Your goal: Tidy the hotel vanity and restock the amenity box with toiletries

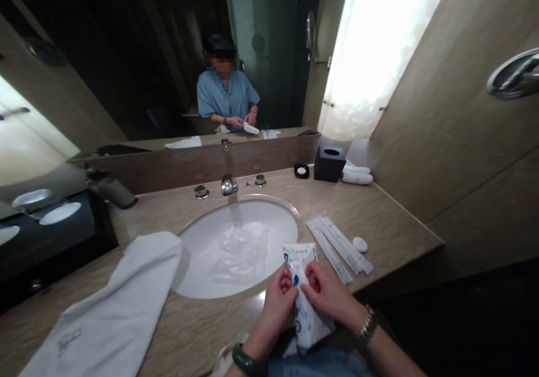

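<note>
A soft white pack with blue print [310, 323], shaped like a pack of wipes, is held over the counter's front edge, right of the sink. My left hand [277, 295] grips its left side with curled fingers. From the right, my right hand [329, 291] pinches the pack near its middle, thumb and fingers closed. Both thumbs come close together at a blue mark on its face. The crimped top end points toward the mirror. Just right of the pack lie several long white paper sleeves [337, 245] and a small round white item [360, 245].
Clear crumpled plastic [242, 248] lies in the white sink [189, 276] under the faucet [229, 185]. A white cloth bag [113, 309] spreads across the left counter, near a black tray [92, 225]. At the back right stand a tissue box [329, 166], rolled towels [357, 177] and a soap dish [301, 171].
</note>
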### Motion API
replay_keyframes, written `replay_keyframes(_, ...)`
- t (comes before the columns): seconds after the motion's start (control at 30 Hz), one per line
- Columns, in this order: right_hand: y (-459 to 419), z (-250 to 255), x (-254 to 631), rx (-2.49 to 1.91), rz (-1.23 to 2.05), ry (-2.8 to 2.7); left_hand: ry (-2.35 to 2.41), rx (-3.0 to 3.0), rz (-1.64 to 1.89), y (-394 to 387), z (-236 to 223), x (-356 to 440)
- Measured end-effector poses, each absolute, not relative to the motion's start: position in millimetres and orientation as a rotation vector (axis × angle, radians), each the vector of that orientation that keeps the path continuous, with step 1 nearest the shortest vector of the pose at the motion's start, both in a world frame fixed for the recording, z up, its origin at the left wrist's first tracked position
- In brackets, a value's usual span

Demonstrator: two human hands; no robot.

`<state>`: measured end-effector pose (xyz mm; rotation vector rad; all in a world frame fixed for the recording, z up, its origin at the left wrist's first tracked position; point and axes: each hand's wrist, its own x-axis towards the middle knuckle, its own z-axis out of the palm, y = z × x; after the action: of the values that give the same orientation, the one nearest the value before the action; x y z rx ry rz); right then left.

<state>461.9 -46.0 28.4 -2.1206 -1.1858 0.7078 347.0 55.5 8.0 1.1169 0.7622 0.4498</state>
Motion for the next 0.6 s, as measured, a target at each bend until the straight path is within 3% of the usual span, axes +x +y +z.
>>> replay_keyframes(0.23, -45, 5, 476, -2.133, 0.694, -1.072, 0.677, 1.154, 0.441, 56, -5, 350)
replay_keyframes(0.6, -36, 15, 458, -2.06, 0.833, -1.12, 0.653, 1.07, 0.475, 57, -20, 340)
